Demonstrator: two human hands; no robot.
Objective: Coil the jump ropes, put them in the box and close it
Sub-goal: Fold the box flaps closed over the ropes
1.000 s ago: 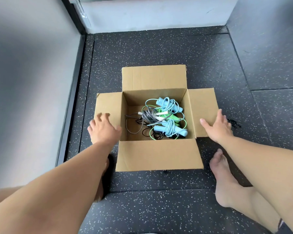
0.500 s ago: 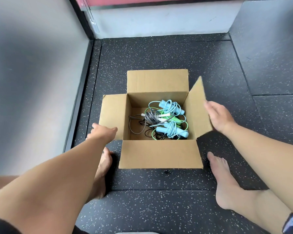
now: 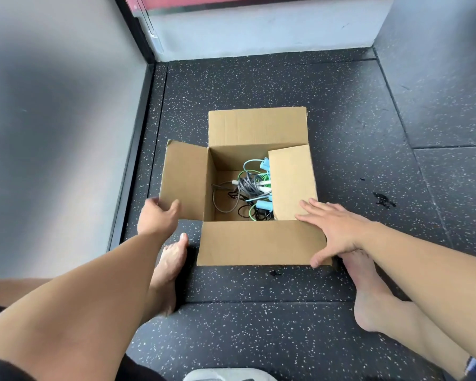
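Ropes point(image 3: 252, 188) are lying in loose blue, green, grey and black coils on the bottom of the box point(image 3: 237, 158), which is sitting on the floor point(image 3: 259, 325) toward its far left corner. I am judging the coiling and the packing as done, since I am seeing no rope outside the box; only the closing is left.

That closing is just beginning. I am watching the right flap point(image 3: 291, 180) lying folded over the opening and hiding part of the ropes, with the right grip point(image 3: 338, 229) spread flat, fingers straight, pressing on that flap's near corner. The left grip point(image 3: 157, 215) is pinching the near corner of the left flap point(image 3: 184, 177), thumb on top and fingers at the edge, and this flap is tilting up only slightly.

The far flap point(image 3: 256, 125) and the near flap point(image 3: 259, 243) are lying splayed outward, untouched. I am expecting the left flap to need folding in next, then those two over it.
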